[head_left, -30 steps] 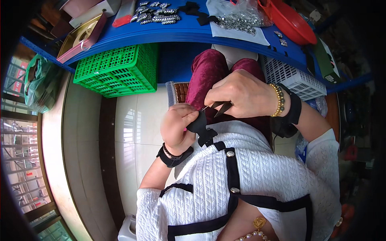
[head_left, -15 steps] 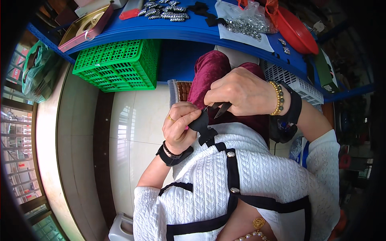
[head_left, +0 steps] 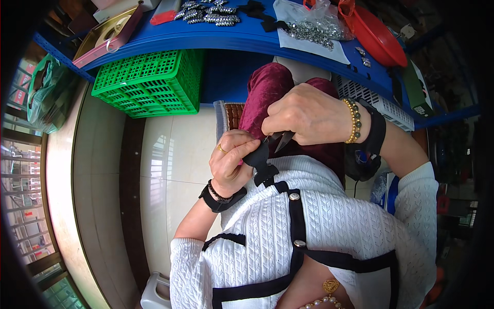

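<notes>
My left hand is closed, pinching a scalloped black fabric piece between thumb and fingertips. The piece hangs down in front of my white cardigan, above my lap. My right hand is closed too, its fingertips close to the upper edge of the fabric. Out of its palm stick the two dark pointed blades of a pair of thread snips, slightly apart. Something thin and shiny shows at the right fingertips, too small to make out for certain. A bit of pink peeks out beside my left fingers.
Across the far side runs a blue shelf. It carries silver beaded pieces, black fabric strips, clear gems on a white sheet, a red basin and a pink-edged box. Below stands a green crate.
Both hands and the fabric have barely shifted; the right wrist is turned slightly. The view has moved a little.
</notes>
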Action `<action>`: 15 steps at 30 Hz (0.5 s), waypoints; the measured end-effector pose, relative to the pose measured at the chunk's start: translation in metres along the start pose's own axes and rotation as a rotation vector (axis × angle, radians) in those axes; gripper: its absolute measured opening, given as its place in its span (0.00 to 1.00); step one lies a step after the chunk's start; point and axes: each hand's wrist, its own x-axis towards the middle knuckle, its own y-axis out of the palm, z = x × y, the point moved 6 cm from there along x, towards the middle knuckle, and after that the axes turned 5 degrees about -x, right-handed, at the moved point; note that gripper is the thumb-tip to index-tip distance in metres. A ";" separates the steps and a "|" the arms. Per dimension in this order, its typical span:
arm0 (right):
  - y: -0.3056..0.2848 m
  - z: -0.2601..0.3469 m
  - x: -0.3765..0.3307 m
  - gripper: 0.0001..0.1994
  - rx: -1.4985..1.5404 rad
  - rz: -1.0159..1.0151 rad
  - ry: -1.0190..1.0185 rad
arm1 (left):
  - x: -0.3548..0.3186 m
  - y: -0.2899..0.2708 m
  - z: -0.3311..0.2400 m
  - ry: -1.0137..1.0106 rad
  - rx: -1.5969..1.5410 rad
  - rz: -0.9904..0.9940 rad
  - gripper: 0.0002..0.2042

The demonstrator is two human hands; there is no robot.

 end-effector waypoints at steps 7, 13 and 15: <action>0.003 -0.004 -0.001 0.06 -0.022 0.011 -0.033 | 0.001 0.002 0.004 -0.074 -0.054 0.004 0.13; 0.007 -0.006 -0.002 0.06 -0.019 -0.007 -0.055 | 0.000 0.004 0.009 -0.131 -0.074 0.029 0.12; 0.007 -0.006 -0.002 0.06 -0.024 -0.007 -0.053 | 0.000 0.004 0.008 -0.138 -0.075 0.038 0.12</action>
